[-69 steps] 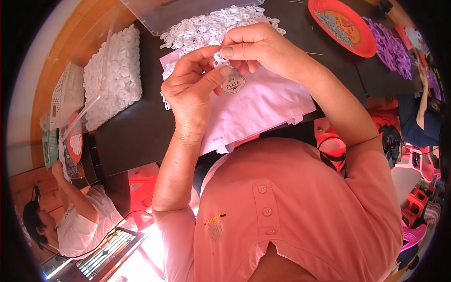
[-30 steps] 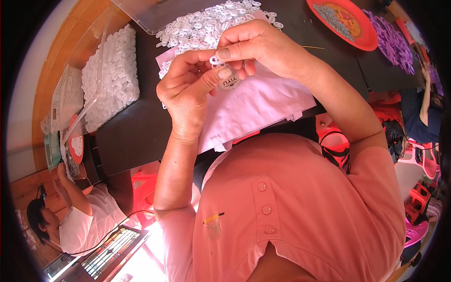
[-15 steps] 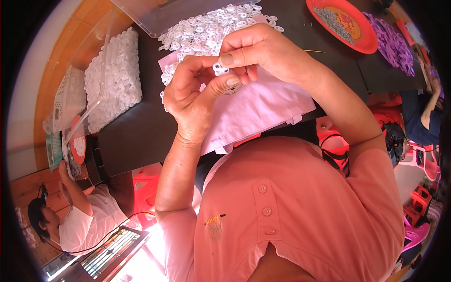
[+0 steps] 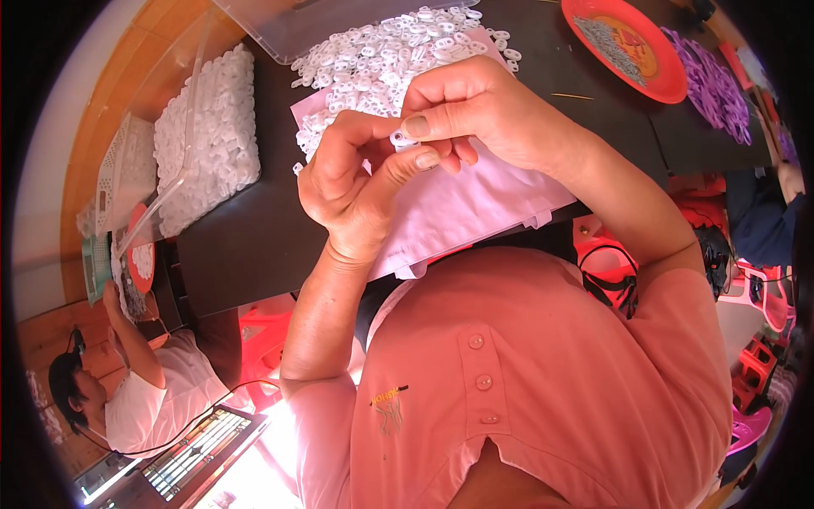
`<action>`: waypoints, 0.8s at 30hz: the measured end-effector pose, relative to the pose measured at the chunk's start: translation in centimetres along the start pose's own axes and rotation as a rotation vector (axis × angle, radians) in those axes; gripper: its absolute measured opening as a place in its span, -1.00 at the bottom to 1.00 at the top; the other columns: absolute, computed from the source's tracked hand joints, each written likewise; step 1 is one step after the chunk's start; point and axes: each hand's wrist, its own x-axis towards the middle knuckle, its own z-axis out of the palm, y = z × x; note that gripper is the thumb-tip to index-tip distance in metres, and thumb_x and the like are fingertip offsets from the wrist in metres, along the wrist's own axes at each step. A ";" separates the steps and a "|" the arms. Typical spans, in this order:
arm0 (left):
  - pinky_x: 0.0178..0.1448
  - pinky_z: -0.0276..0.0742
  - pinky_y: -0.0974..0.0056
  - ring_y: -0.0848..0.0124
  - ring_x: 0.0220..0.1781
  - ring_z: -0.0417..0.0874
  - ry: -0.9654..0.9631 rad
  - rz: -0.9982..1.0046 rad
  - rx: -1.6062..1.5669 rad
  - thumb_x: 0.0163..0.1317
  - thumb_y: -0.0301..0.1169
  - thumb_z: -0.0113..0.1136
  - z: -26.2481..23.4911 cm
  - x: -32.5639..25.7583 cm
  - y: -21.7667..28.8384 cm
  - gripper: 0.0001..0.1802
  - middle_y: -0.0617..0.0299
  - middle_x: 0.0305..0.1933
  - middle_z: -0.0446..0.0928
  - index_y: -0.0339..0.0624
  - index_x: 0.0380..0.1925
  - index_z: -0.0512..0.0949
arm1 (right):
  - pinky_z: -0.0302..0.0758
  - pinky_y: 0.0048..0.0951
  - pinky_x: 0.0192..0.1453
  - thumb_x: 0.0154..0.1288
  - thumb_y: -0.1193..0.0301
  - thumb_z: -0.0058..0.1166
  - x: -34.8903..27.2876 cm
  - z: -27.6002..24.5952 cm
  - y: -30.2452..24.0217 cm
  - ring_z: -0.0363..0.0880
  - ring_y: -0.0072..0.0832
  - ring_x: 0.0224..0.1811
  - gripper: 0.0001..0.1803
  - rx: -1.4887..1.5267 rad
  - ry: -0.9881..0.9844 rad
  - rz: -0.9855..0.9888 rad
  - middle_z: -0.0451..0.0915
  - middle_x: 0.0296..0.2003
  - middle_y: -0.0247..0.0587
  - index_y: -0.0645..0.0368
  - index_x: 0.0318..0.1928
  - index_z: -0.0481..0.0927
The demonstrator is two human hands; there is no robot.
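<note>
Fingers, left hand: one left hand point(image 4: 348, 182), its thumb and forefinger clamped on the lower part of a white piece.
Fingers, right hand: one right hand point(image 4: 487, 102), its thumb and forefinger clamped on the upper edge of the same piece.
White piece: one point(image 4: 404, 142), small, a hole showing in its top, held between both hands above a cloth.
Cloth: one point(image 4: 483, 199), pink, flat on the bench, with two short tabs on its near edge.
Pile: one point(image 4: 369, 64), of loose white pieces too many to count, beyond the hands, partly on the cloth.
Bench: dark brown top point(image 4: 242, 250), under all of these.
Box: one point(image 4: 208, 140), clear, packed with white pieces, left of the hands.
Tray: one point(image 4: 280, 34), clear, at the far edge, cut off by the view.
Stick: one thin yellow one point(image 4: 572, 96) lying right of the pile.
Plate: one red point(image 4: 670, 81), far right, holding uncounted grey bits.
Bands: one purple heap point(image 4: 712, 89), just beside the plate, uncountable.
Co-workers: two; one in white point(image 4: 140, 411) at left, one dark sleeve point(image 4: 759, 225) at right.
</note>
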 end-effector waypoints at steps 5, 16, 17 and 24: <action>-0.49 0.33 0.53 0.67 -0.52 0.45 -0.047 0.030 0.084 -0.05 -0.51 0.53 -0.2 0.0 0.3 -0.69 0.34 -0.46 0.56 -0.27 -0.33 0.57 | 0.30 -0.69 -0.57 0.34 0.37 0.14 0.1 -0.1 0.1 0.49 -0.68 -0.62 -0.80 0.017 -0.028 0.012 0.53 -0.60 -0.37 0.26 -0.37 0.57; -0.42 0.39 0.52 0.63 -0.47 0.48 -0.036 -0.021 -0.035 -0.02 -0.59 0.48 -0.4 0.1 0.3 -0.71 0.29 -0.38 0.57 -0.29 -0.30 0.56 | 0.32 -0.66 -0.53 0.38 0.35 0.09 0.4 0.0 0.5 0.49 -0.68 -0.58 -0.76 0.080 -0.040 -0.001 0.51 -0.57 -0.37 0.28 -0.36 0.56; -0.40 0.39 0.51 0.62 -0.46 0.47 -0.024 -0.015 -0.016 -0.01 -0.61 0.47 -0.5 0.3 0.3 -0.71 0.28 -0.36 0.58 -0.29 -0.30 0.56 | 0.32 -0.66 -0.53 0.40 0.33 0.07 0.6 0.0 0.5 0.50 -0.68 -0.57 -0.75 0.093 -0.022 -0.004 0.51 -0.56 -0.37 0.27 -0.36 0.56; -0.53 0.42 0.46 0.43 -0.61 0.50 0.362 0.147 0.154 -0.08 -0.79 0.28 -6.6 5.9 6.8 -0.75 0.04 -0.45 0.58 -0.49 -0.32 0.57 | 0.30 -0.63 -0.48 0.35 0.30 0.11 0.5 -2.0 0.5 0.47 -0.67 -0.55 -0.77 0.030 0.363 -0.054 0.51 -0.55 -0.43 0.24 -0.25 0.64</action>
